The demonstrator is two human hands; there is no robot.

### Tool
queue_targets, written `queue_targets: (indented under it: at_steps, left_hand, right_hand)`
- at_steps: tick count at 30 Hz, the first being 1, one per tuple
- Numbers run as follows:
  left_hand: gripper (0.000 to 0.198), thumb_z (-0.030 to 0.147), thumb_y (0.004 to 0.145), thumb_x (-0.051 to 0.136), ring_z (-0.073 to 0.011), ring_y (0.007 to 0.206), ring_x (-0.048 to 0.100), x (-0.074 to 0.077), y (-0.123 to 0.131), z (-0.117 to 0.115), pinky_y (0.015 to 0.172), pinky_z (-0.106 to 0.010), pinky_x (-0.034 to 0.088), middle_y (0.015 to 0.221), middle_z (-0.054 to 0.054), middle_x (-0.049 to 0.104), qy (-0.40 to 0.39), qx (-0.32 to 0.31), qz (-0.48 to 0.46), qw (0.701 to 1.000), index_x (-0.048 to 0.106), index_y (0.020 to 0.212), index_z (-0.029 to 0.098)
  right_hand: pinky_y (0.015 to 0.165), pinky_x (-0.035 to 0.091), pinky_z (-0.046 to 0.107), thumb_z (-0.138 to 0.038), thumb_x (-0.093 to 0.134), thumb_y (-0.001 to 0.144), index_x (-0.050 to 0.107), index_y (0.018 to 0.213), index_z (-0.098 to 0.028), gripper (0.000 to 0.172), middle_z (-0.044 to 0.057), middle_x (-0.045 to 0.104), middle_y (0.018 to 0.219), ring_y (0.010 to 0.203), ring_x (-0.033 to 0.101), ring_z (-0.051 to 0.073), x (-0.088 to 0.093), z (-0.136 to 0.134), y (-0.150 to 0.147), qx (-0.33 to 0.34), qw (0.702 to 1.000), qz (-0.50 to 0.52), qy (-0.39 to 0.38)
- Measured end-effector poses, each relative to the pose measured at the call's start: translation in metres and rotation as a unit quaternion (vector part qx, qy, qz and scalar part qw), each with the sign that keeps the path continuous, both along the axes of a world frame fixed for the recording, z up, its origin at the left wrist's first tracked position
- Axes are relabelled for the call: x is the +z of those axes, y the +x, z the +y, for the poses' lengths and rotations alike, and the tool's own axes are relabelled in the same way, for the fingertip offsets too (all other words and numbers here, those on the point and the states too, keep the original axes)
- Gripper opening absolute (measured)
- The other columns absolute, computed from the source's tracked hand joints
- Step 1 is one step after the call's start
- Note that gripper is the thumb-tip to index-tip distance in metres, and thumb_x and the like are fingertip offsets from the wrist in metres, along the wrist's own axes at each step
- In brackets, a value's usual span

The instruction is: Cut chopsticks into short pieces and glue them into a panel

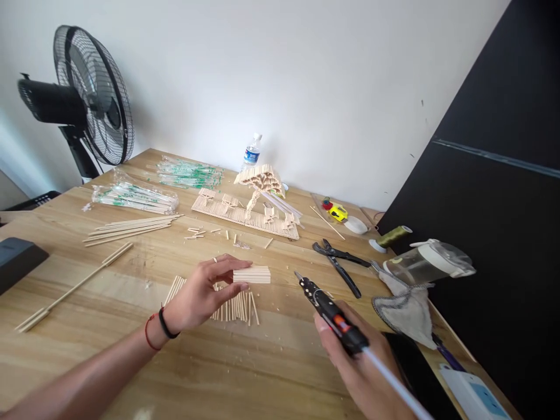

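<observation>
Between the thumb and fingers of my left hand (203, 291) is a small panel of short wooden sticks (252, 275) set side by side. Under that hand, a row of loose short sticks (231, 306) lies on the table. My right hand (350, 350) is wrapped round a black hot glue gun (330, 312), its nozzle pointing up and left toward the panel, apart from it. A white glue stick (394, 382) runs out of the gun's rear. Behind the hands stands a stick model (245, 219) with a roofed tree-like top and small tables on a flat base.
Pliers (339, 265), an olive thread spool (394, 236), a clear jug (429, 259) and a cloth (405, 309) crowd the right. Long sticks (131, 227) and bagged sticks (135, 195) lie left. A water bottle (252, 153) and fan (91, 99) stand behind.
</observation>
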State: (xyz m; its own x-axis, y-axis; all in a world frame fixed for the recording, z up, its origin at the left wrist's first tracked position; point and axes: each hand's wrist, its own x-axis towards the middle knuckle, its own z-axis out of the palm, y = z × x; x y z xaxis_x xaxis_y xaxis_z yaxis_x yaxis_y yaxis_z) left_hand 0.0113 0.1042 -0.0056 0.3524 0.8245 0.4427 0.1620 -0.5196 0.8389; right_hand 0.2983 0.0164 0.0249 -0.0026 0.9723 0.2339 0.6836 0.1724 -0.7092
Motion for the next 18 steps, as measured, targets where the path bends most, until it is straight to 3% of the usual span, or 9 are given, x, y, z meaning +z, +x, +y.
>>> queue_targets:
  at_steps: [3,6,10,14,18]
  left_hand:
    - [0.03,0.03,0.099,0.074,-0.0162,0.083,0.071,-0.001,0.001,-0.001,0.073,-0.028,0.061,0.106,-0.009,0.078,-0.018,0.003,-0.001,1.0,0.077,0.127,0.019]
    - [0.031,0.03,0.099,0.074,-0.0182,0.09,0.073,-0.004,0.001,-0.002,0.078,-0.03,0.061,0.11,-0.01,0.078,-0.041,0.002,-0.007,0.999,0.077,0.127,0.018]
    - [0.031,0.028,0.099,0.073,-0.0199,0.098,0.074,-0.004,0.002,-0.003,0.081,-0.031,0.062,0.113,-0.012,0.077,-0.075,-0.009,-0.027,0.997,0.076,0.128,0.018]
    - [0.028,0.021,0.097,0.075,-0.017,0.093,0.073,0.003,0.004,-0.006,0.081,-0.027,0.06,0.107,-0.008,0.079,-0.073,0.001,-0.018,0.997,0.077,0.125,0.018]
    - [0.029,0.019,0.097,0.075,-0.0172,0.092,0.074,0.008,0.006,-0.01,0.082,-0.028,0.059,0.108,-0.008,0.08,-0.051,0.012,0.028,0.998,0.077,0.125,0.018]
  right_hand:
    - [0.054,0.048,0.03,-0.048,0.057,0.105,0.061,0.081,-0.026,0.033,-0.002,0.056,0.064,0.055,0.055,0.018,0.012,0.012,-0.01,0.043,0.995,0.093,-0.02]
    - [0.062,0.051,0.032,-0.054,0.058,0.104,0.062,0.079,-0.025,0.039,0.001,0.059,0.07,0.066,0.06,0.021,0.013,0.029,-0.018,0.097,0.987,0.126,0.012]
    - [0.062,0.048,0.031,-0.059,0.057,0.104,0.062,0.08,-0.024,0.042,0.001,0.059,0.074,0.068,0.059,0.02,0.002,0.045,-0.027,0.188,0.965,0.182,0.008]
    - [0.06,0.046,0.031,-0.06,0.055,0.104,0.058,0.078,-0.024,0.045,0.0,0.056,0.072,0.063,0.055,0.018,-0.015,0.046,-0.028,0.221,0.953,0.208,0.0]
    - [0.062,0.048,0.033,-0.061,0.056,0.104,0.062,0.079,-0.024,0.044,0.001,0.057,0.07,0.066,0.059,0.021,-0.025,0.039,-0.026,0.21,0.961,0.18,0.011]
